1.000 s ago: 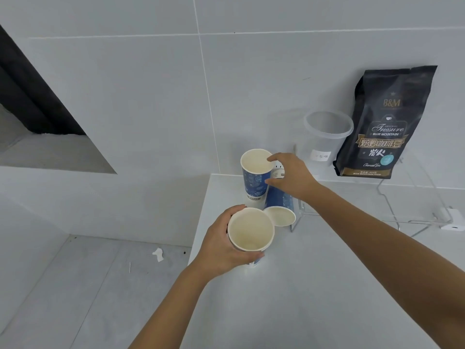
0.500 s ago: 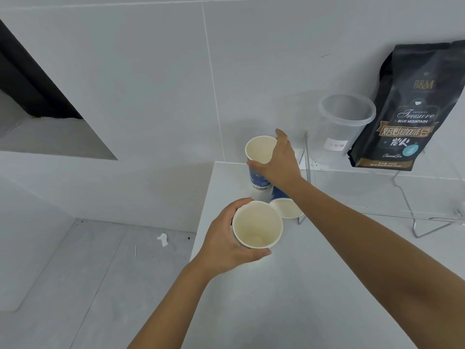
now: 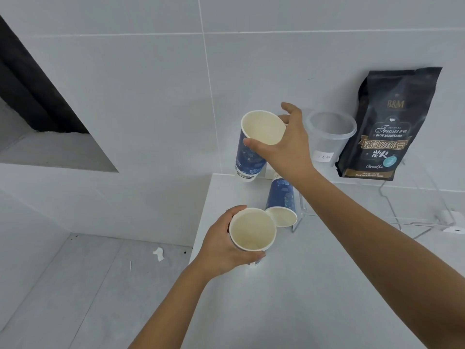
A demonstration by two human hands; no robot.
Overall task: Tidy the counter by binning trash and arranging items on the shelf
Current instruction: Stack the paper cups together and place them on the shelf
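Three blue paper cups with cream insides are in view. My right hand (image 3: 286, 144) grips the rim of one blue cup (image 3: 249, 159), tilted and lifted just above the back of the white counter (image 3: 314, 285). My left hand (image 3: 221, 248) holds a second cup (image 3: 251, 230) upright near the counter's left edge. The third cup (image 3: 280, 197) lies on its side between them, its mouth facing me, against the clear acrylic shelf (image 3: 299, 217).
On the shelf stand a clear plastic tub (image 3: 329, 139) and a black coffee bag (image 3: 385, 127). A white charger with cable (image 3: 450, 222) lies at the right. The counter drops off at the left to a floor with a paper scrap (image 3: 158, 254).
My right hand moved from the lying cup to the standing cup at the back, closed on its rim and raised it, tilting it. My left hand has kept hold of its cup.
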